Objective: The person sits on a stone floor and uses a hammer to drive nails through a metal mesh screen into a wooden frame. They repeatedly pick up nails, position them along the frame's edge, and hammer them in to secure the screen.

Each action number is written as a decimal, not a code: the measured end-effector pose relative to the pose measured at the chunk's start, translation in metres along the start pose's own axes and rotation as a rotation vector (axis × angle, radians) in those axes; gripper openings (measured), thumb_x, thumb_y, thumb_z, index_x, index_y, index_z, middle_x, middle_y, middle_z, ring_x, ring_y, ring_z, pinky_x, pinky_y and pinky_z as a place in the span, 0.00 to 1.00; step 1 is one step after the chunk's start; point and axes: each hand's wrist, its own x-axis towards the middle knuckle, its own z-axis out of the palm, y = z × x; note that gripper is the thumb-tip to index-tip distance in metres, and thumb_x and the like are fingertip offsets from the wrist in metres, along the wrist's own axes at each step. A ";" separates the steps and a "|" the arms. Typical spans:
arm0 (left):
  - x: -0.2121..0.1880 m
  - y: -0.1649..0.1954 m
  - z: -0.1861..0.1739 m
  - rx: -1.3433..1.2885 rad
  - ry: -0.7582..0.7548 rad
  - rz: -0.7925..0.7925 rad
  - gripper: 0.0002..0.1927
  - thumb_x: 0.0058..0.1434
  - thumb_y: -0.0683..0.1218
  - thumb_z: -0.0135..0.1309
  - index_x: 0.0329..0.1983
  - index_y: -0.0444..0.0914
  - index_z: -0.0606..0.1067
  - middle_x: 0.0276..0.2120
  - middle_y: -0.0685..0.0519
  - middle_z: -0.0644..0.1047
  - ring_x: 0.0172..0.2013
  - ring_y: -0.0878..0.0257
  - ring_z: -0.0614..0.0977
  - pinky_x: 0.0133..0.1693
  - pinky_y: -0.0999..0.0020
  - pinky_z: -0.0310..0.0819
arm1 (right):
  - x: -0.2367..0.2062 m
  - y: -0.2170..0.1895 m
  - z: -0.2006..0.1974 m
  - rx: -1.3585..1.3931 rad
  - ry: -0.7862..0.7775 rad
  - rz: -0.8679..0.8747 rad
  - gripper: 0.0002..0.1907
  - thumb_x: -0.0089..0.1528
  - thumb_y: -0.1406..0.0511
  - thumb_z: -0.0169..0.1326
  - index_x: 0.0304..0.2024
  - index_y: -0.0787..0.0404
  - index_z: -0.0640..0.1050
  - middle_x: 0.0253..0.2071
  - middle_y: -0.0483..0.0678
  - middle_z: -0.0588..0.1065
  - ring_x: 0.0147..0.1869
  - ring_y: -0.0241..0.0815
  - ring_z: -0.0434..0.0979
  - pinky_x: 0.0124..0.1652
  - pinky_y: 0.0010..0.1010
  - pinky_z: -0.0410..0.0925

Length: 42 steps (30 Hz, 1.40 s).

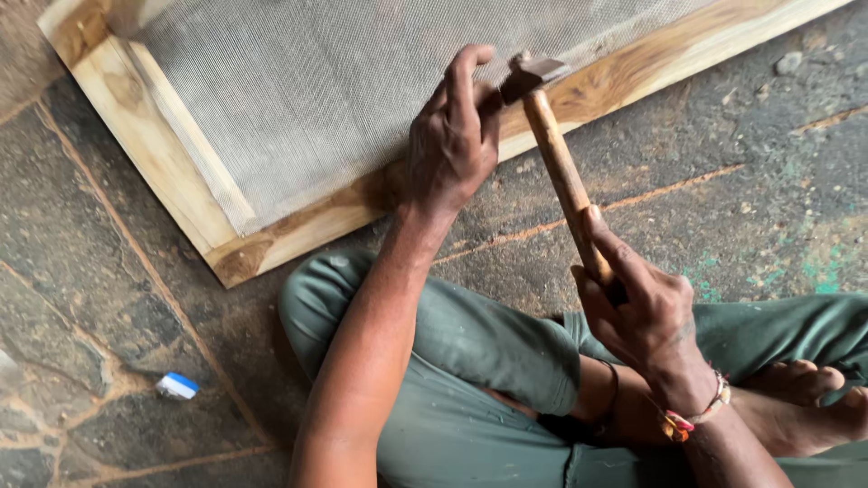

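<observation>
Seen from the head camera, a wooden frame (298, 226) lies flat on the stone floor (723, 163), filling the upper left and top of the picture, and it holds a sheet of fine grey mesh (298, 90) stretched across its opening. The left hand (452, 131), in the upper middle of the picture, rests on the frame's lower rail with its fingers curled and pinched together near the mesh edge; whether it holds something small between the fingertips cannot be told. The right hand (637, 312), at the lower right, is clenched around the lower end of a hammer (556, 158) with a wooden handle. The handle slants up to the left, and the dark metal head sits at the top middle of the picture, just beside the left hand's fingertips and over the frame's rail. A beaded band circles the right wrist. The person sits cross-legged in green trousers (470, 361), bare feet at the lower right edge. A small blue and white object (177, 386) lies on the floor at the lower left, well apart from the frame.
</observation>
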 end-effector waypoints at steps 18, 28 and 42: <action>-0.031 0.031 -0.039 0.473 -0.157 0.133 0.37 0.54 0.52 0.69 0.61 0.28 0.71 0.47 0.43 0.79 0.44 0.55 0.76 0.45 0.63 0.76 | -0.003 -0.022 0.009 -0.047 0.140 -0.084 0.31 0.60 0.69 0.66 0.65 0.63 0.73 0.54 0.57 0.80 0.34 0.48 0.82 0.34 0.36 0.73; -0.045 0.020 -0.021 0.516 -0.101 0.136 0.27 0.57 0.43 0.65 0.59 0.28 0.76 0.48 0.47 0.79 0.45 0.57 0.77 0.48 0.60 0.79 | -0.006 -0.025 0.017 -0.052 0.212 -0.067 0.29 0.61 0.67 0.67 0.64 0.63 0.73 0.49 0.57 0.81 0.32 0.44 0.82 0.33 0.34 0.73; -0.040 0.028 -0.029 0.421 -0.111 0.092 0.29 0.56 0.46 0.65 0.58 0.27 0.73 0.52 0.42 0.77 0.49 0.51 0.77 0.49 0.58 0.79 | -0.010 -0.023 0.023 0.002 0.175 -0.044 0.31 0.62 0.66 0.66 0.66 0.62 0.72 0.36 0.55 0.80 0.25 0.40 0.77 0.29 0.33 0.70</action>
